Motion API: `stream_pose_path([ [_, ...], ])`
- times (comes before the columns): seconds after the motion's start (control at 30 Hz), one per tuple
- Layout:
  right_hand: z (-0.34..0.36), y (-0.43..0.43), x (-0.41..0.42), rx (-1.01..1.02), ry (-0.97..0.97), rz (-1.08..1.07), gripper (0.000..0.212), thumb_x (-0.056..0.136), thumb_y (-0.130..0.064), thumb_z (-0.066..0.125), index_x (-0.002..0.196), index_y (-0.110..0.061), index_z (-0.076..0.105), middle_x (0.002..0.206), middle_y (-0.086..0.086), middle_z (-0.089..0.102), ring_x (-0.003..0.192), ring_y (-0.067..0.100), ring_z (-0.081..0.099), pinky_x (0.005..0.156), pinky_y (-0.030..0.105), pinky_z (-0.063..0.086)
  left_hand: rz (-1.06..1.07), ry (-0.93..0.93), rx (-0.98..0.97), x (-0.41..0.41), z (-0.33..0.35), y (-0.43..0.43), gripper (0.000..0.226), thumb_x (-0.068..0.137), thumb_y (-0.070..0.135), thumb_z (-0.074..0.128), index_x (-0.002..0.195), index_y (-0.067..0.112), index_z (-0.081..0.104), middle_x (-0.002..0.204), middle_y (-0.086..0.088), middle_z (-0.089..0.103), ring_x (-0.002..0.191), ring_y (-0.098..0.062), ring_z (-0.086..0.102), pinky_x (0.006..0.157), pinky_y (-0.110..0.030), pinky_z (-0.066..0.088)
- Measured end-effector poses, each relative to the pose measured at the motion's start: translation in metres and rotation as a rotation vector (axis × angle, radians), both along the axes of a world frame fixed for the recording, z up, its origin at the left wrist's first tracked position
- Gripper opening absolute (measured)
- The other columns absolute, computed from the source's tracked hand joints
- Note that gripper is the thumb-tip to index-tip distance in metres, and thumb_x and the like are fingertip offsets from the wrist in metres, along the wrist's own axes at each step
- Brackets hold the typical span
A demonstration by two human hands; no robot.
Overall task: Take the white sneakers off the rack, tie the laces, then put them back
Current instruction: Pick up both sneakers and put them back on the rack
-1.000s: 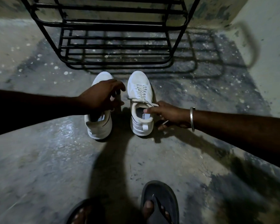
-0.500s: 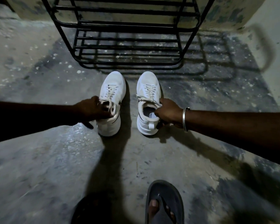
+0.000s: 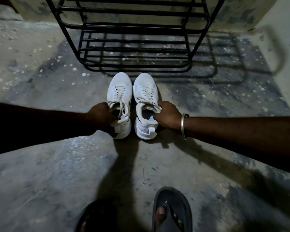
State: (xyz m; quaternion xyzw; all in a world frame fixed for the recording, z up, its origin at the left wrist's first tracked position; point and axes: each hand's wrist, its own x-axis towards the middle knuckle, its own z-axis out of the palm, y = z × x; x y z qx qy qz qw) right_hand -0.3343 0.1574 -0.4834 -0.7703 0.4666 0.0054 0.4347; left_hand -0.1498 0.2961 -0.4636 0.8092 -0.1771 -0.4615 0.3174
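Two white sneakers stand side by side on the concrete floor, toes toward the black metal rack [image 3: 134,29]. My left hand [image 3: 101,116] grips the collar of the left sneaker [image 3: 121,91] from its outer side, fingers inside the opening. My right hand [image 3: 167,114], with a metal bangle on the wrist, grips the collar of the right sneaker [image 3: 145,87] from its outer side. The laces on both shoes lie loose over the tongues, and whether they are knotted is hard to tell.
The rack's slatted shelves hold nothing and stand against a stained wall, with its shadow on the floor to the right. My feet in dark sandals [image 3: 172,210] are at the bottom edge. A pale wall [image 3: 285,64] rises on the right.
Both hands have shifted from the laces to the collars of the shoes. The two sneakers now stand closer together and nearer the rack.
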Motion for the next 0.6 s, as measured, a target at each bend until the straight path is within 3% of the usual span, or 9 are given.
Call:
stream_pose_path([
  [0.1,0.001,0.003,0.000,-0.001,0.019,0.023,0.040,0.081,-0.016,0.062,0.120,-0.017,0.061,0.113,0.010,0.068,0.096,0.030,0.067,0.061,0.025,0.051,-0.045,-0.080,0.005,-0.002,0.000,-0.002,0.025,0.080,0.013,0.080,0.080,0.024,0.058,0.098,-0.010,0.067,0.078,-0.038,0.072,0.064,-0.053,0.063],
  [0.17,0.006,0.006,0.000,0.016,0.030,0.040,0.045,0.082,-0.024,0.061,0.126,-0.022,0.056,0.111,0.009,0.068,0.088,0.031,0.069,0.058,0.032,0.059,-0.065,-0.104,0.021,0.000,-0.001,-0.001,0.023,0.079,0.015,0.079,0.083,0.023,0.057,0.105,-0.016,0.068,0.085,-0.040,0.073,0.078,-0.054,0.061],
  [0.23,0.009,0.010,0.000,0.071,0.032,0.027,0.048,0.083,-0.029,0.062,0.129,-0.026,0.051,0.109,0.009,0.069,0.076,0.035,0.071,0.056,0.038,0.061,-0.015,0.015,0.016,0.001,0.001,0.002,0.031,0.077,0.012,0.078,0.099,0.016,0.058,0.106,-0.019,0.067,0.081,-0.043,0.074,0.077,-0.057,0.060],
  [0.3,0.008,0.015,0.001,0.224,0.013,-0.048,0.052,0.085,-0.030,0.063,0.133,-0.028,0.043,0.107,0.013,0.069,0.059,0.034,0.071,0.046,0.036,0.058,0.054,0.136,0.023,0.002,0.000,0.005,0.053,0.075,0.014,0.079,0.117,0.011,0.047,0.113,-0.021,0.061,0.086,-0.045,0.072,0.073,-0.061,0.059],
  [0.37,0.007,0.021,0.003,0.429,-0.016,-0.138,0.054,0.088,-0.029,0.062,0.136,-0.028,0.038,0.107,0.019,0.068,0.051,0.031,0.069,0.046,0.038,0.057,0.104,0.171,0.027,-0.003,0.001,0.008,0.049,0.084,0.014,0.074,0.119,0.017,0.041,0.113,-0.017,0.053,0.095,-0.043,0.067,0.074,-0.063,0.058],
  [0.43,0.005,0.025,0.006,0.539,-0.088,-0.215,0.043,0.089,-0.018,0.058,0.129,-0.023,0.045,0.106,0.020,0.069,0.060,0.033,0.072,0.053,0.047,0.059,0.081,0.195,-0.007,-0.007,-0.001,0.007,0.036,0.089,0.010,0.066,0.122,0.013,0.050,0.114,-0.017,0.058,0.094,-0.040,0.067,0.073,-0.063,0.058],
  [0.5,0.002,0.027,0.012,0.440,-0.129,-0.236,0.038,0.084,-0.006,0.053,0.120,-0.017,0.058,0.105,0.018,0.072,0.082,0.036,0.074,0.066,0.055,0.061,0.063,0.240,-0.056,-0.010,-0.001,0.006,0.037,0.088,0.004,0.064,0.123,0.013,0.059,0.120,-0.021,0.063,0.092,-0.040,0.069,0.070,-0.062,0.059],
  [0.6,-0.001,0.030,0.019,0.291,-0.109,-0.253,0.046,0.069,-0.017,0.050,0.112,-0.020,0.066,0.102,0.011,0.074,0.089,0.036,0.072,0.075,0.055,0.061,0.078,0.254,-0.101,-0.013,0.000,0.002,0.042,0.080,-0.001,0.071,0.120,0.010,0.063,0.120,-0.022,0.066,0.091,-0.045,0.069,0.069,-0.064,0.058],
])
